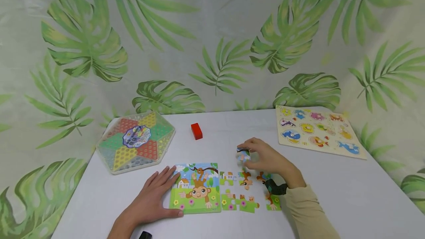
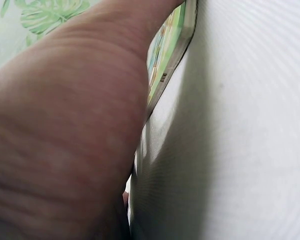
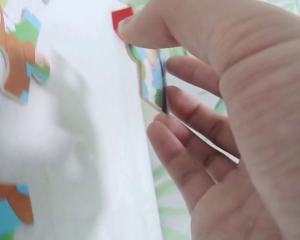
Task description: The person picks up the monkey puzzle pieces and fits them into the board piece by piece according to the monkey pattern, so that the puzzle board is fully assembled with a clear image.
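Note:
My right hand (image 1: 267, 159) pinches a jigsaw piece (image 1: 244, 155) between thumb and fingers, raised over the table beyond the loose pieces. In the right wrist view the jigsaw piece (image 3: 151, 77) stands edge-on, blue, green and white, with a dark stripe. Spread along the left side of the monkey picture board (image 1: 196, 204) lies my left hand (image 1: 151, 198). Its fingertips touch the upper left edge, and the thumb lies at the lower left corner. Several loose jigsaw pieces (image 1: 228, 201) form a loose group just right of the board, partly hidden under my right wrist.
A red block (image 1: 196, 131) sits toward the back of the white table (image 1: 225, 132). At the back left is a hexagonal Chinese checkers board (image 1: 124, 158). A wooden sea-animal peg puzzle (image 1: 318, 132) lies at the back right. Behind hangs a leaf-patterned cloth (image 1: 225, 17).

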`<state>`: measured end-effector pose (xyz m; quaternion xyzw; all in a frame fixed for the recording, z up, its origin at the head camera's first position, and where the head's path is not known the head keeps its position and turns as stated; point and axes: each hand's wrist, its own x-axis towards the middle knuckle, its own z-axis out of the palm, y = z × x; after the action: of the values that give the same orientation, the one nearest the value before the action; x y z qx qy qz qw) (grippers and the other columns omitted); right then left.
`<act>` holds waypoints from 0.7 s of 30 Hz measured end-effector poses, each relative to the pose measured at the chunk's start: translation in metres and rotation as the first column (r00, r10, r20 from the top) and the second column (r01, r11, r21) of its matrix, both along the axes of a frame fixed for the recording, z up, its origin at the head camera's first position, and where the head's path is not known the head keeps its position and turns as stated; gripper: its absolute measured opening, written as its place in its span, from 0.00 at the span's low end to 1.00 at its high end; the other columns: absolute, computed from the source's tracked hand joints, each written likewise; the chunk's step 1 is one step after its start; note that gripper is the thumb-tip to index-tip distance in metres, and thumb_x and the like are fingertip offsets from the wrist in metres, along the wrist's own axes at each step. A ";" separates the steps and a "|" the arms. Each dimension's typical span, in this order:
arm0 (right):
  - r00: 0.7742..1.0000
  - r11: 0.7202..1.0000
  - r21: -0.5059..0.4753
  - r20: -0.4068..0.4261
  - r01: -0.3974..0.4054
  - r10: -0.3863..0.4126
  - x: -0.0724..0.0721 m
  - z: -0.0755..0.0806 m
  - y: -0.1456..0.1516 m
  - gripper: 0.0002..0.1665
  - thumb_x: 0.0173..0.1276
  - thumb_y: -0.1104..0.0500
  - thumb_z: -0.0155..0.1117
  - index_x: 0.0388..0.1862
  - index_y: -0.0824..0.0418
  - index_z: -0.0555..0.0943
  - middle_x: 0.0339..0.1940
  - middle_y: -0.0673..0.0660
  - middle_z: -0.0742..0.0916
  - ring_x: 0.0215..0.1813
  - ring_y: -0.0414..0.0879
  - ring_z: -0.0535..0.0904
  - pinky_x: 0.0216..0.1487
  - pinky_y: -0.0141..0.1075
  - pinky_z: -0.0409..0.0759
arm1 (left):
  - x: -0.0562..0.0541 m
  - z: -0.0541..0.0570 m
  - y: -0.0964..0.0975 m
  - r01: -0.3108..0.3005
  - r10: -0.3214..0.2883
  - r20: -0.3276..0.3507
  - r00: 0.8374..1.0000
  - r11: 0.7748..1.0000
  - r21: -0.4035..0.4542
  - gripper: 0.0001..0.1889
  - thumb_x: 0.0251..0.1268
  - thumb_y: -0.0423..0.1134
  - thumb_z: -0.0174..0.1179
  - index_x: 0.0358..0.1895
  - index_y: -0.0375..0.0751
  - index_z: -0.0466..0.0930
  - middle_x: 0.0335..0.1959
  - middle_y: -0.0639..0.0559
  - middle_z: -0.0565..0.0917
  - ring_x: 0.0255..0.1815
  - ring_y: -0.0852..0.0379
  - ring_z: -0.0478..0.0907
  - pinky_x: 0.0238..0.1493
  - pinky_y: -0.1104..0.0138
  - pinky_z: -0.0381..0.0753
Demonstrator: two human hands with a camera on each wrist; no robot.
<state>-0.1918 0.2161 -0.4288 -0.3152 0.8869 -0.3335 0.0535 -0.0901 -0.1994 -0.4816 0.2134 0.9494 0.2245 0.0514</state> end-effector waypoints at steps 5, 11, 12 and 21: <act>1.000 1.000 0.016 -0.008 0.007 -0.007 0.002 0.000 -0.009 0.29 0.68 0.59 0.71 0.69 0.56 0.80 0.63 0.56 0.79 0.61 0.53 0.78 0.61 0.55 0.82 | 0.000 -0.001 -0.001 0.001 -0.001 0.011 1.000 1.000 0.008 0.63 0.44 0.83 0.63 0.82 0.50 0.60 0.85 0.52 0.53 0.86 0.45 0.46 0.82 0.46 0.43; 0.997 0.999 0.035 -0.073 -0.007 0.010 0.005 -0.001 -0.016 0.29 0.68 0.55 0.72 0.68 0.54 0.80 0.61 0.53 0.80 0.57 0.49 0.79 0.57 0.52 0.83 | -0.001 -0.002 -0.001 0.006 -0.006 -0.011 1.000 1.000 0.004 0.63 0.44 0.84 0.63 0.82 0.50 0.60 0.85 0.52 0.53 0.86 0.44 0.46 0.82 0.47 0.42; 0.996 0.999 0.031 -0.086 -0.010 0.012 0.006 0.000 -0.018 0.29 0.68 0.55 0.73 0.68 0.54 0.81 0.61 0.53 0.80 0.56 0.49 0.79 0.56 0.51 0.83 | -0.001 -0.002 -0.001 0.007 -0.007 -0.015 1.000 1.000 0.001 0.63 0.44 0.84 0.62 0.82 0.50 0.60 0.85 0.52 0.53 0.86 0.45 0.46 0.82 0.47 0.42; 0.987 1.000 0.031 -0.159 -0.007 0.011 0.010 0.003 -0.030 0.29 0.66 0.53 0.75 0.66 0.57 0.82 0.60 0.54 0.81 0.53 0.48 0.81 0.54 0.49 0.84 | 0.001 -0.001 0.000 0.004 -0.004 -0.030 1.000 1.000 0.001 0.62 0.44 0.84 0.61 0.81 0.49 0.62 0.85 0.51 0.55 0.86 0.44 0.48 0.81 0.47 0.43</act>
<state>-0.1817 0.1859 -0.4255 -0.3440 0.8918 -0.2937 -0.0112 -0.0894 -0.1998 -0.4823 0.2188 0.9495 0.2218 0.0373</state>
